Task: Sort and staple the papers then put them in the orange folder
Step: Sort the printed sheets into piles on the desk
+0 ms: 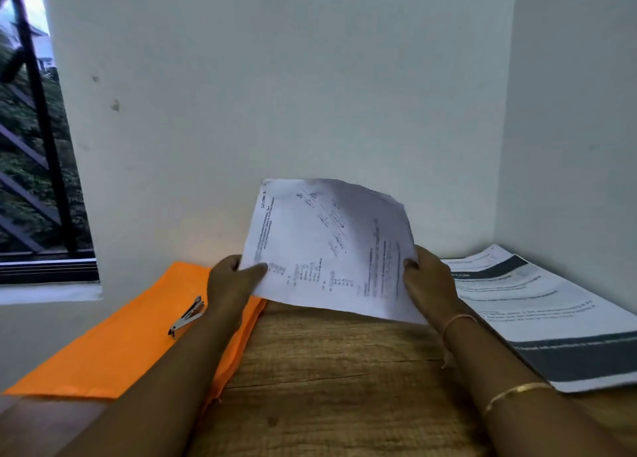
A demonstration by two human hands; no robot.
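Observation:
A small bundle of white printed papers [327,246] is lifted above the wooden table, tilted up toward the wall. My left hand [231,281] pinches its lower left edge, thumb on the front. My right hand [431,284] grips the right edge. An orange folder [113,346] lies flat on the left of the table. A silver stapler [188,315] rests on the folder, just left of my left forearm. A second stack of printed papers [544,308] with dark grey bands lies at the right.
The wooden table [327,381] meets a white wall at the back and another on the right. A window with dark bars [34,146] is at the left, above a white sill.

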